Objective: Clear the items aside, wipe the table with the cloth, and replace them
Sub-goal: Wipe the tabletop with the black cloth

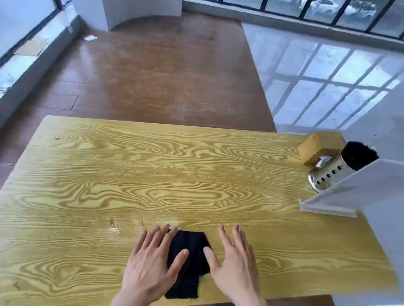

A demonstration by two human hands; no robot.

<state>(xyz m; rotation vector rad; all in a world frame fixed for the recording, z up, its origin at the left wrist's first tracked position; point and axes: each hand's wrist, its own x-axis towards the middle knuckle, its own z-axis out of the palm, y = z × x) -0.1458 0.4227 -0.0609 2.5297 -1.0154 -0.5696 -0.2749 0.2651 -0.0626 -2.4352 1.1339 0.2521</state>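
The black folded cloth [188,263] lies flat at the near edge of the yellow wood-grain bench [119,169], right between your hands, with its long axis running away from you and its near end just at the bench edge. Your left hand [153,260] rests flat with fingers spread, the thumb and the inner fingers lying over the cloth's left side. Your right hand [231,265] is flat and spread too, with only its thumb touching the cloth's right edge and the rest of the palm on bare wood. Neither hand is pinching the cloth; both press down, and your left covers more of it, so it looks the better placed to drive a stroke.

The wide middle of the bench beyond your fingertips is bare, so I'd judge the clearing done and the wiping in hand or just over. Push along the cloth's long axis, away from you.

At the far right corner stand the cleared items, close together: a white upright sign stand [356,191], behind it a perforated steel cylinder [331,174] with a dark top, and a tan block-shaped box [318,149].
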